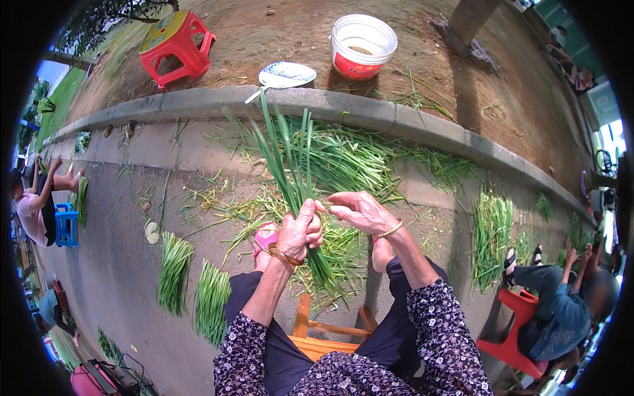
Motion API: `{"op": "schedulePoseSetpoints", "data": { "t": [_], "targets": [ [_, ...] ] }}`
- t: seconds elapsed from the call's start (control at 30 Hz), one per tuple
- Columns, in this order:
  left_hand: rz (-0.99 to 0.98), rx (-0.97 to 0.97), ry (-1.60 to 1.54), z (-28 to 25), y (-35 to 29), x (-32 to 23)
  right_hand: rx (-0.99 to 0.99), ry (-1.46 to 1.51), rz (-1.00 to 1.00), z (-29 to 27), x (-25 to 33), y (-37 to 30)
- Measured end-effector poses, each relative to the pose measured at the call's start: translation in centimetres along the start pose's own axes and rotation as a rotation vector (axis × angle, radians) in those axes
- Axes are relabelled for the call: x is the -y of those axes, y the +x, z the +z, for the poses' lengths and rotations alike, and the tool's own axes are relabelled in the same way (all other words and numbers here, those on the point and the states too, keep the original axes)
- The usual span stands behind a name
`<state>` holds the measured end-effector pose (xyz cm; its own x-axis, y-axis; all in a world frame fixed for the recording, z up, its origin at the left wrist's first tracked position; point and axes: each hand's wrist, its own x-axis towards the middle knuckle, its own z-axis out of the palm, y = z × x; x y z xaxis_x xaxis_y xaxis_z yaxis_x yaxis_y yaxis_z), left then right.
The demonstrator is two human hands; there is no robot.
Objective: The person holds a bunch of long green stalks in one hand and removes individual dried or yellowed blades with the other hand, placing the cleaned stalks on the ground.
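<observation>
My left hand is wrapped round a small bunch of long green stalks, which look like chives or garlic stems. Their long ends point up and away; the other ends hang below my fist. Close beside it, my right hand has its fingers bent together near my left thumb. What its fingertips pinch, if anything, is too small to make out. Beyond my hands, a large heap of the same stalks lies against the kerb. Loose trimmings cover the ground below my hands, between my feet.
Two neat bundles, one nearer and one farther, lie at left; another bundle lies right. Past the kerb stand a white bucket and a red stool. Other people sit at left and right.
</observation>
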<state>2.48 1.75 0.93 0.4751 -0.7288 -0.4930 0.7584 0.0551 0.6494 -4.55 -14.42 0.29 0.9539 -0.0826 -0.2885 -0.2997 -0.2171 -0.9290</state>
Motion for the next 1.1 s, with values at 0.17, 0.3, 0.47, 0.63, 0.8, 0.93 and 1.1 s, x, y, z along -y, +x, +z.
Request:
{"op": "schedulePoseSetpoints", "data": {
  "t": [0.17, 0.3, 0.47, 0.63, 0.8, 0.93, 1.1],
  "targets": [
    [0.012, -0.026, -0.106, -0.3, 0.1, 0.0, 0.070, 0.218, 0.076, -0.6, 0.7, 0.3],
    [0.134, -0.101, -0.324, -1.7, 0.7, -0.8, 0.216, 0.274, 0.120, 0.5, 1.5, 0.1],
    [0.310, -0.082, -0.646, -4.8, 1.3, -1.8, 0.432, 0.107, 0.116, 1.3, 2.0, -0.5],
    [0.362, -0.144, -0.707, -5.8, 1.2, -2.1, 0.470, 0.213, 0.162, 1.3, 2.3, -0.6],
    [0.369, -0.207, -0.716, -6.0, 1.1, -2.2, 0.573, 0.336, 0.267, 2.0, 3.2, -1.0],
    [0.367, -0.245, -0.714, -5.9, 1.1, -2.2, 0.618, 0.175, 0.222, 2.0, 3.4, -0.8],
    [0.343, -0.211, -0.650, -6.6, 1.0, -2.3, 0.507, -0.088, -0.038, 2.9, 2.6, -0.4]
  ]
}}
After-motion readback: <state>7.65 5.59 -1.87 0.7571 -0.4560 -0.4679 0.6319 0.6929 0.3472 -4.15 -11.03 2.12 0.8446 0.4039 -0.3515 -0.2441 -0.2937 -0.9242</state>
